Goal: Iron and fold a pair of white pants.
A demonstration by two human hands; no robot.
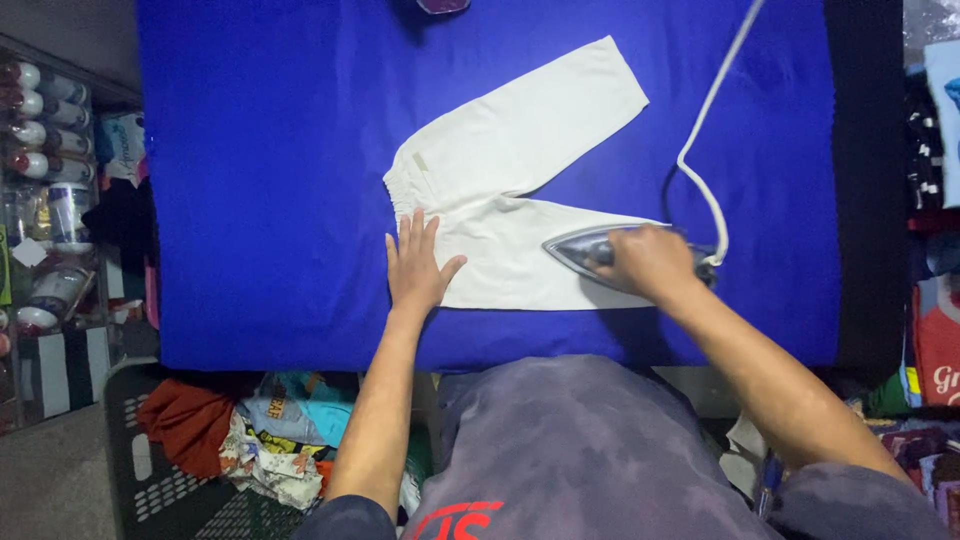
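Right hand (650, 260) grips iron (585, 250) on trousers (520, 170); left fingers (412, 232) flat.

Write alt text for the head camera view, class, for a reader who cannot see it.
A person's right hand holds an iron on one leg of small white trousers spread on a blue cloth, while the left hand lies flat at the waistband end. The iron's white cord trails away across the cloth.

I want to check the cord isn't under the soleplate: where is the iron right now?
In the head view the iron sits right of centre on the lower leg of the white trousers, gripped by the right hand; its white cord trails away behind it.
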